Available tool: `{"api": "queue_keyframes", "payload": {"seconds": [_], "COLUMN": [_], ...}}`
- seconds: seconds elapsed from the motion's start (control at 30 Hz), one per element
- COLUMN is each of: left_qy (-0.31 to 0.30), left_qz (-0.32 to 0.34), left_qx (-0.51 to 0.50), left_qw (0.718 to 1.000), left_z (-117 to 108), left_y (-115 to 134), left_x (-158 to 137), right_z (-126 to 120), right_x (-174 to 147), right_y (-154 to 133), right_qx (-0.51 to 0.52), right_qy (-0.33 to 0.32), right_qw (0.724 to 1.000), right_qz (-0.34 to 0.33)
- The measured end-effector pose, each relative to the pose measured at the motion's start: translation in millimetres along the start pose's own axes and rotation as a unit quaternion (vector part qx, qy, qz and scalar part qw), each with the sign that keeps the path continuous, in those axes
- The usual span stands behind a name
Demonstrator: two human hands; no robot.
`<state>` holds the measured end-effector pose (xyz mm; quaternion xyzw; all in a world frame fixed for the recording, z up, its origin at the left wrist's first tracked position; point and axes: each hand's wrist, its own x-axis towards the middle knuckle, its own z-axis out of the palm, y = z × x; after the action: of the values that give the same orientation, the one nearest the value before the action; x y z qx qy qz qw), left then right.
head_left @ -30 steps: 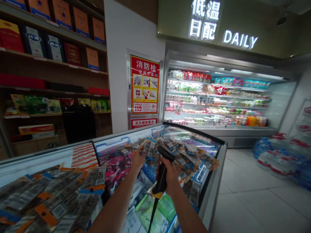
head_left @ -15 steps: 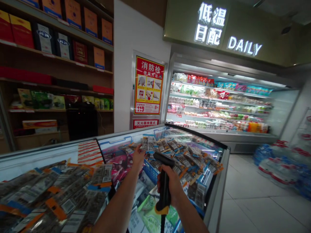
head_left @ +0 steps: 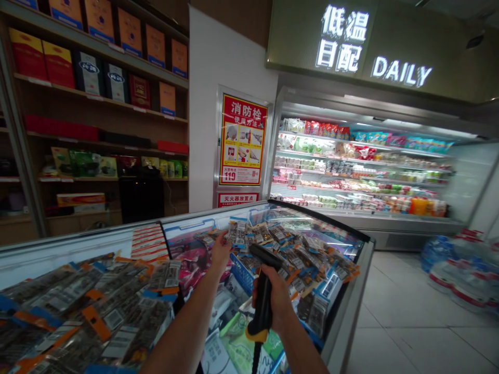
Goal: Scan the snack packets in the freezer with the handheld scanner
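Observation:
My right hand (head_left: 276, 297) is wrapped round the grip of a black and yellow barcode scanner (head_left: 264, 298), whose head points away from me over the freezer case. A cable runs down from the handle. My left hand (head_left: 221, 252) reaches to the far side, its fingers closed at the edge of a clear packet (head_left: 237, 232) with a printed label. The fingertips are partly hidden there. Around it lie many similar dark-filled packets (head_left: 300, 254) with orange and blue ends, piled in and over a blue basket (head_left: 242, 275).
More packets (head_left: 113, 306) cover the case's left section. Pink bags (head_left: 193, 267) and a green bag (head_left: 241, 330) lie lower inside. The case's metal rim (head_left: 360, 291) runs along the right. Bottled water packs (head_left: 463, 275) stand on the floor; a lit fridge (head_left: 358, 171) is behind.
The view has turned slightly left, so the shelves and sign sit further right. Both hands keep nearly the same place, the right still holding the scanner.

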<state>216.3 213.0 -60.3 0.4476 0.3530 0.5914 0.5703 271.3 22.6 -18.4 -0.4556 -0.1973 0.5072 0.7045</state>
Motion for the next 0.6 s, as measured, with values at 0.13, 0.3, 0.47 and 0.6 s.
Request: {"api": "queue_keyframes", "payload": {"seconds": [0.13,0.3,0.47,0.6], "left_qy": [-0.012,-0.012,-0.007,-0.001], "left_qz": [0.008,-0.005,0.007,0.036], "left_qx": [0.003,-0.016,0.003,0.099], "left_qw": [1.000,1.000,1.000,0.994], "left_z": [1.9,4.2,2.4,-0.9], "left_y": [-0.7,0.9,-1.9,4.7], "left_x": [0.2,3.9,5.7,0.6], "right_z": [-2.3,-2.4,-1.7,-3.0], "right_x": [-4.1,-5.2,-2.6,2.0], "right_y": [-3.2,-2.8,-0.2,1.7], "right_qx": [0.019,0.022,0.023,0.016], "right_qy": [-0.021,-0.030,-0.015,0.021], "right_qw": [1.000,0.999,1.000,0.999], "right_qz": [0.004,0.005,-0.014,-0.025]}}
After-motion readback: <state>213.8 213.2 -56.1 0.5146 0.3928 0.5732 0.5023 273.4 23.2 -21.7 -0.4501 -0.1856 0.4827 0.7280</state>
